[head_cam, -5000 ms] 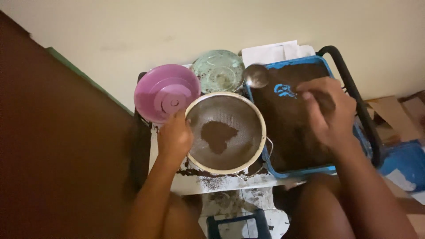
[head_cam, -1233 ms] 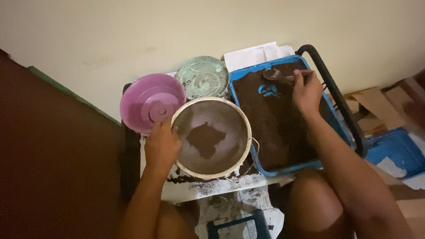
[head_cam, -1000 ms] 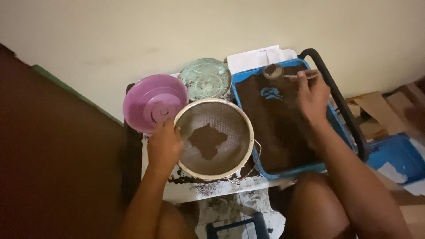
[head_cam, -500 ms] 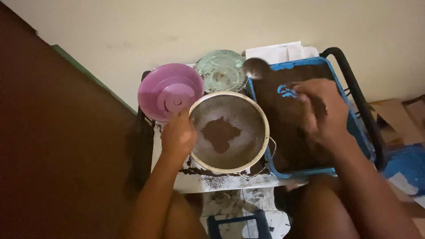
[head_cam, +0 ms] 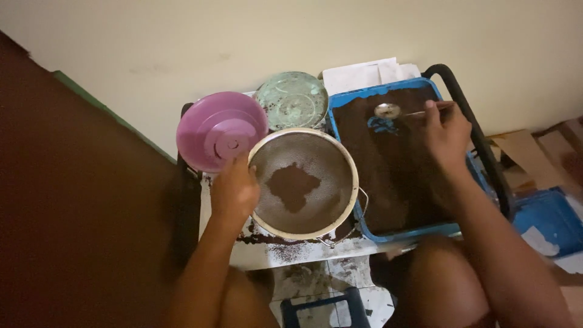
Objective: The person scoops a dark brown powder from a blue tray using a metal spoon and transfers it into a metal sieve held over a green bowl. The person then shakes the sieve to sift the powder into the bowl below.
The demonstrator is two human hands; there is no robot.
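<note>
Our left grip point(head_cam: 234, 193) clamps the round white-rimmed mesh sieve point(head_cam: 303, 183) — brown powder heaped centrally; our right grip point(head_cam: 446, 135) pinches a metal spoon point(head_cam: 388, 110) over the blue tray point(head_cam: 405, 231) — crowded bench point(head_cam: 285, 252).

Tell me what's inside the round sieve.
A small heap of dark brown powder lies in the middle of the round sieve, whose rim the left hand holds. What sits under the mesh is hidden.

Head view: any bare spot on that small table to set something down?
Little. The only bare strip is the table's front edge, below the sieve and left of the blue tray's corner, dusted with brown powder. Behind, pink bowl, green plate and tray sit packed together.
</note>
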